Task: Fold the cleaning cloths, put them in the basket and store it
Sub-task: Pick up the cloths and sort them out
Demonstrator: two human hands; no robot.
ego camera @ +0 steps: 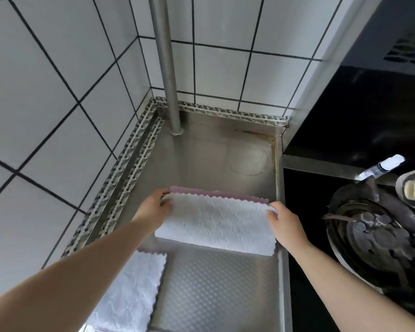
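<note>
Here, nearest the viewer, a second white cloth (130,291) lies flat at the lower left of the steel counter (213,291), its scalloped edge close to the counter's front, not yet folded. Beyond it, both forearms reach forward to the cloth in hand (216,224), a white, textured piece doubled over so that its pink underside shows along the far edge. The left hand (153,209) pinches the left far corner between thumb and curled fingers; the right hand (285,224) pinches the right far corner likewise. The cloth's near edge hangs just above the embossed counter surface.

Risks, judged from this arrangement: the two scalloped layers sit slightly offset along the far edge, so pressing down now would probably set a crooked fold. The right corner lies at the counter's raised rim, beside the gas burner (374,238); a slipped pinch could let the fabric drape toward it. No basket is visible, so the folded piece must be carried out of view. Farthest away stand the vertical pipe (168,68) and the tiled wall (58,80).
</note>
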